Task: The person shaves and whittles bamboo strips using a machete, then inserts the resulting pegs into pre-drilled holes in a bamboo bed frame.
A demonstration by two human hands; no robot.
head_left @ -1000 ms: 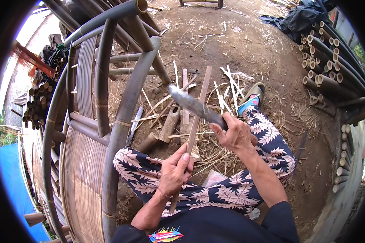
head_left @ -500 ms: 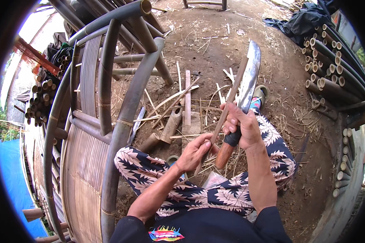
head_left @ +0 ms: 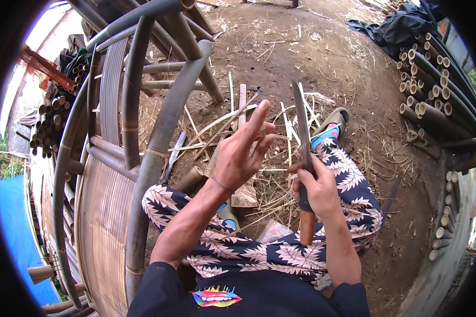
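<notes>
In the head view, the left hand [head_left: 244, 150] hangs over the wooden block [head_left: 245, 197], index finger stretched forward and the others loosely spread; it appears to hold nothing. The right hand [head_left: 319, 187] is closed around the base of the machete [head_left: 302, 119], whose blade points up and away, seen almost edge-on, with its wooden handle [head_left: 307, 228] hanging above the patterned trousers [head_left: 296, 253]. Whether a bamboo strip is also in that grip, I cannot tell.

With the grip so near the blade, a twist or slip could probably bring the edge onto the right hand's fingers; the left hand could be nicked if it swung carelessly across.

Half a second ago the left hand pinched a brown bamboo strip beside the blade's broad face; now that hand is higher and free, and the blade is turned narrow.
</notes>
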